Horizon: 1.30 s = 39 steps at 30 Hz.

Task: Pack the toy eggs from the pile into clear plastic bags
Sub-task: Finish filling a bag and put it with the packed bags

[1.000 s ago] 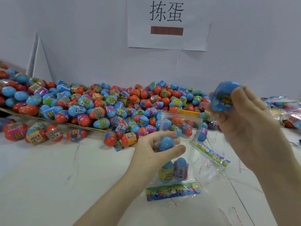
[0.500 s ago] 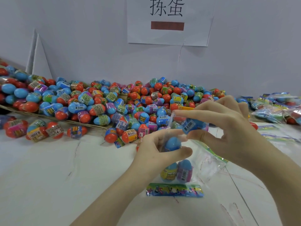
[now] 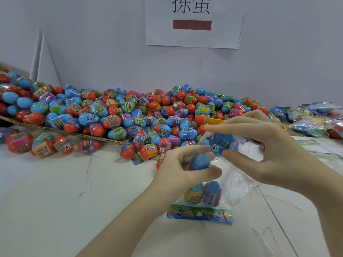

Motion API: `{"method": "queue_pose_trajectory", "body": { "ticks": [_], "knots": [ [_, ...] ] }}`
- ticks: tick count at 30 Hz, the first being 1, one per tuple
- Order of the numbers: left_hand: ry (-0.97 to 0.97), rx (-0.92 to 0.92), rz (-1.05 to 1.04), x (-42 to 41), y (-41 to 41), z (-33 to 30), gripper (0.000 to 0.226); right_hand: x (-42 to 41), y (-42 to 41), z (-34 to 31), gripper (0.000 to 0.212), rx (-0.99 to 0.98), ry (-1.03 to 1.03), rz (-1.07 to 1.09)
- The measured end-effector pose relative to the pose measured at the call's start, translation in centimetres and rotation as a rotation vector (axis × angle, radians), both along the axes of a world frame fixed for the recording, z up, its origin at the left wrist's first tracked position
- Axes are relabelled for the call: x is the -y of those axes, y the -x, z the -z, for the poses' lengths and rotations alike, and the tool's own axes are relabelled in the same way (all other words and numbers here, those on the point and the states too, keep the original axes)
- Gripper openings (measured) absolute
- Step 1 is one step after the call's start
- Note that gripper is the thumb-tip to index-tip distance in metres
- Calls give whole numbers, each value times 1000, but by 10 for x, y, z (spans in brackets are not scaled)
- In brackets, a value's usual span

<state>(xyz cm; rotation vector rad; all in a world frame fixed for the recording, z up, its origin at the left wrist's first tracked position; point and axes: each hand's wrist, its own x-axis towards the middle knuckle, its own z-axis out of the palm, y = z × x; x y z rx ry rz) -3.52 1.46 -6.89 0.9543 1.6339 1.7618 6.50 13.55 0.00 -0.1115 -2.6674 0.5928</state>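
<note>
right grip [image 3: 263, 145] pinching a blue egg [image 3: 221, 144] at the clear bag [image 3: 239, 180] mouth; left grip [image 3: 185, 167] clutching bag and another egg [image 3: 200, 161] just below; two eggs [image 3: 203, 193] lying lower inside.

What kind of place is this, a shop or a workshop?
Most likely a small packing workshop. A big pile of toy eggs lies against the wall, filled bags are stacked at the right, and a paper sign labels the station.

A packing workroom, by the look of it: a huge heap of blue and orange plastic toy eggs [image 3: 130, 115] on a white worktable [image 3: 55, 201], filled clear plastic bags [image 3: 315, 121] stacked aside, and a white paper sign with Chinese characters [image 3: 193, 23] taped to the bare wall.
</note>
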Motion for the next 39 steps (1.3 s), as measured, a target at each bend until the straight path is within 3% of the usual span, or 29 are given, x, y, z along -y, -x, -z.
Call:
{"method": "queue_pose_trajectory", "body": {
  "ticks": [5, 12, 18, 23, 27, 29, 32, 34, 36, 39],
  "knots": [
    [-6, 16, 78, 2, 2, 0, 35, -3, -3, -1, 67, 16, 75, 10],
    [-19, 25, 98, 4, 3, -2, 35, 0, -3, -4, 42, 24, 72, -37],
    [-44, 52, 77, 4, 4, -2, 32, -1, -1, 0, 38, 49, 41, -24],
    [-34, 80, 82, 3, 3, -2, 38, 0, 1, 7, 37, 182, -43, -58],
    [-47, 100, 78, 3, 5, -1, 29, 1, 4, 9, 37, 192, -71, -71],
    [-81, 126, 34, 3, 8, -1, 33, 2, 6, 8, 40, -11, 16, -46],
    [-149, 189, -49, 3, 11, -2, 38, -1, 10, 8, 63, -307, 310, 68],
    [-153, 221, -73, 4, 12, -2, 37, -1, 15, 11, 80, -172, 572, 118],
    [-107, 227, -90, 4, 14, -1, 36, -2, 23, 21, 83, 114, 752, 105],
    [-31, 238, -67, 3, 16, 2, 28, -7, 32, 39, 51, 265, 905, 64]
  ]
}}
